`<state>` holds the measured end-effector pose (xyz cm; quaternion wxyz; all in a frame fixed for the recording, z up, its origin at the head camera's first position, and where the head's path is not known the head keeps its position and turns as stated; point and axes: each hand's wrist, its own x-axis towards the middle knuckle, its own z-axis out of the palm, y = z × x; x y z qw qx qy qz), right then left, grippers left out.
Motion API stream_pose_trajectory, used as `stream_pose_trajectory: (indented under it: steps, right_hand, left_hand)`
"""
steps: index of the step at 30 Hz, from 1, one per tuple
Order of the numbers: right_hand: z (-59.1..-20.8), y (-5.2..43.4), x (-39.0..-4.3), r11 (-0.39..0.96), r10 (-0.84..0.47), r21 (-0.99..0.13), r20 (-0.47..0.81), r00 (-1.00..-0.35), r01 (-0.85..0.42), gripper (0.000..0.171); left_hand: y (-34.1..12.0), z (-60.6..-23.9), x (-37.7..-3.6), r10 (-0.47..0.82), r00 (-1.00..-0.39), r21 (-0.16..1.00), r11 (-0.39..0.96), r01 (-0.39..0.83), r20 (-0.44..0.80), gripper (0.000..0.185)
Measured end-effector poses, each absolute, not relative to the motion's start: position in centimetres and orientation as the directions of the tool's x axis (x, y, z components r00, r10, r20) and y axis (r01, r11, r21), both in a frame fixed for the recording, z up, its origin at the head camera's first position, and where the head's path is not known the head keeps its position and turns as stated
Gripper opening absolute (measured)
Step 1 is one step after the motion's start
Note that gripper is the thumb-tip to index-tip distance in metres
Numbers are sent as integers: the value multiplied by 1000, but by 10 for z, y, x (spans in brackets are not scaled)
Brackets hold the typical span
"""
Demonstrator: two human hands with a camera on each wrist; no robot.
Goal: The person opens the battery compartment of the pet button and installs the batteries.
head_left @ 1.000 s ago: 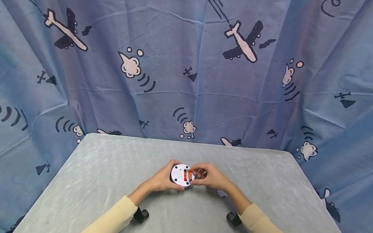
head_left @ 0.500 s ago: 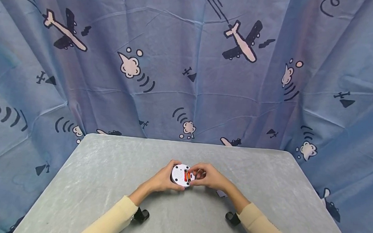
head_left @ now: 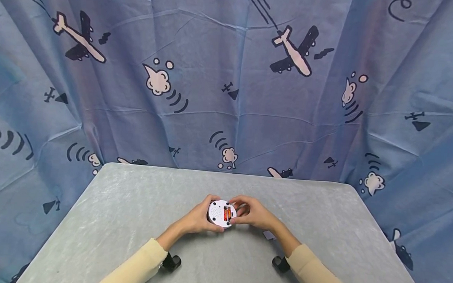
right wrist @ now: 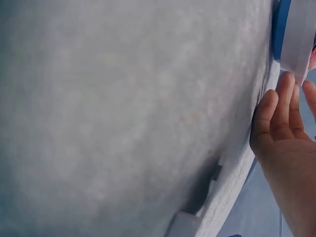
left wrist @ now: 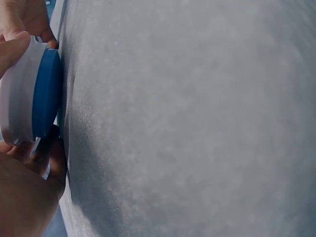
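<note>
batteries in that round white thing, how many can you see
2, side by side in the open slot on the back of the round white device, at its right side near the right hand. Fingers may hide more.

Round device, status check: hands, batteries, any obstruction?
Left hand grips white round device, back side up. Right hand fingertips at its open battery bay; orange batteries showing. Small white piece on table beside right wrist; nothing blocking.

pale cream long sleeves, bare hands
</note>
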<state>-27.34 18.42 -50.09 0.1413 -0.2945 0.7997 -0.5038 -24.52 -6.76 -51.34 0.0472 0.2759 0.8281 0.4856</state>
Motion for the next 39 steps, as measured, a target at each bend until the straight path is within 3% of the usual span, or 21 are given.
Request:
stream_pose_trajectory:
  steps: [13,24,39]
  right_hand:
    - [-505,183,-275,227,-618,-951,25,-786,-209,61]
    - [-504,182,-272,204,-566,-975,-43,-823,-89,63]
    - [-504,181,-270,202,-535,-977,-58,-843,-61,60]
  left_hand:
    - [-67,-512,-246,491,-845,839,352,416,212,89]
    - [-65,-512,-250,477,-855,834,373,406,202,89]
    - [-63,-511,-250,461,-860,831,375,411,218,88]
